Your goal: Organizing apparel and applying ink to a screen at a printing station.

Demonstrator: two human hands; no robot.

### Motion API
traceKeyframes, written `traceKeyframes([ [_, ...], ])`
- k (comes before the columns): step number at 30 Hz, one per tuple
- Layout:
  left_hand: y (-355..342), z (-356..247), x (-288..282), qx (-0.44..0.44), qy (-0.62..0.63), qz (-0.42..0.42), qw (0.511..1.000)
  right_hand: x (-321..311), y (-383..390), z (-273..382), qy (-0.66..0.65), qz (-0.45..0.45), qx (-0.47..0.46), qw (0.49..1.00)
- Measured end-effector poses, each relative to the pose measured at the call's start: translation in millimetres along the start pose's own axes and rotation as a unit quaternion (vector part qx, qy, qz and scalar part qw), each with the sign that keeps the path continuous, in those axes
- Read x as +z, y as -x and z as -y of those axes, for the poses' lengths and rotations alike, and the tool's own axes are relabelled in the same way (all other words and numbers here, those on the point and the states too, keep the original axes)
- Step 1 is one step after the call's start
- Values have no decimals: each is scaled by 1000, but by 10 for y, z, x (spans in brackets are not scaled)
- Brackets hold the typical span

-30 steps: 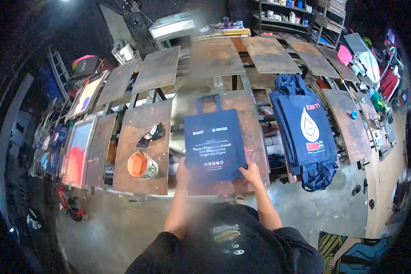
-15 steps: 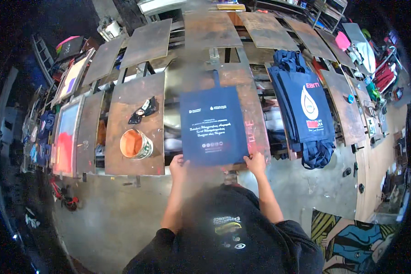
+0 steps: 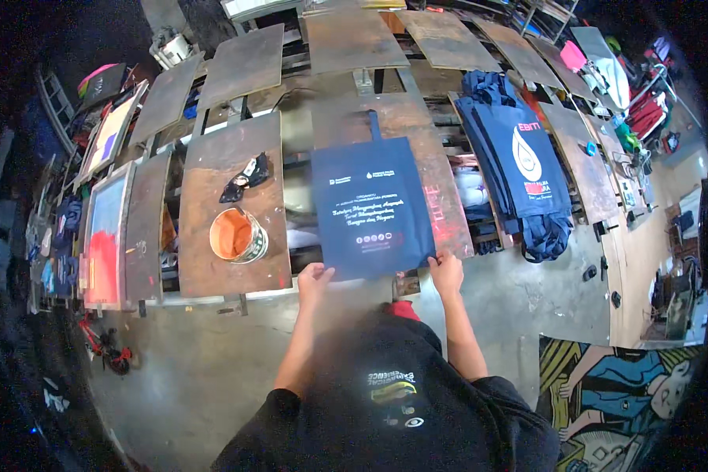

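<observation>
A dark blue tote bag with white printing lies on the middle wooden board, its handles toward the back and its bottom edge at the board's front edge. My left hand grips the bag's near left corner. My right hand pinches its near right corner. Part of the bag's left side and the board is blurred by a hazy patch in the picture.
A tub of orange contents and a crumpled black item sit on the left board. Stacked blue bags lie to the right, framed screens at far left. More boards stand behind. A painted panel is low at right.
The bag and both hands have shifted toward me, down to the board's front edge. The whole scene sits higher in the picture as the view tilted.
</observation>
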State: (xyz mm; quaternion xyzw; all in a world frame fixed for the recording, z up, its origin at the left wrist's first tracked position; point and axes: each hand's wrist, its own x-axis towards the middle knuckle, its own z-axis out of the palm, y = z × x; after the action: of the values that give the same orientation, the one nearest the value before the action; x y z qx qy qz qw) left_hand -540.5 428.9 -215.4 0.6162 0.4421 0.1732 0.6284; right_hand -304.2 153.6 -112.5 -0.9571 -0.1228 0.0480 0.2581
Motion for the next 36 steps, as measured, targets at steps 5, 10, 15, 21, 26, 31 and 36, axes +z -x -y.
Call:
traceKeyframes([
  [5, -71, -157, -71, 106, -50, 18, 993, 30, 111, 131, -10, -29, 15, 999],
  [10, -58, -129, -75, 43, 41, 55, 997, 49, 222, 246, -36, -66, 61, 995],
  [15, -254, 114, -51, 146, -99, 20, 984, 151, 237, 220, -59, -129, 35, 989],
  [21, -285, 225, -38, 143, -216, -8, 966, 406, 146, 104, -49, -205, 3, 977],
  [26, -250, 205, -45, 149, -172, -3, 974, 399, 140, 93, -59, -179, 24, 982],
  [31, -237, 267, -65, 141, -112, 21, 983, 282, 153, 132, -56, -130, 22, 990],
  [36, -166, 295, -18, 61, -57, -20, 996, 244, 116, 156, -74, -137, -2, 988],
])
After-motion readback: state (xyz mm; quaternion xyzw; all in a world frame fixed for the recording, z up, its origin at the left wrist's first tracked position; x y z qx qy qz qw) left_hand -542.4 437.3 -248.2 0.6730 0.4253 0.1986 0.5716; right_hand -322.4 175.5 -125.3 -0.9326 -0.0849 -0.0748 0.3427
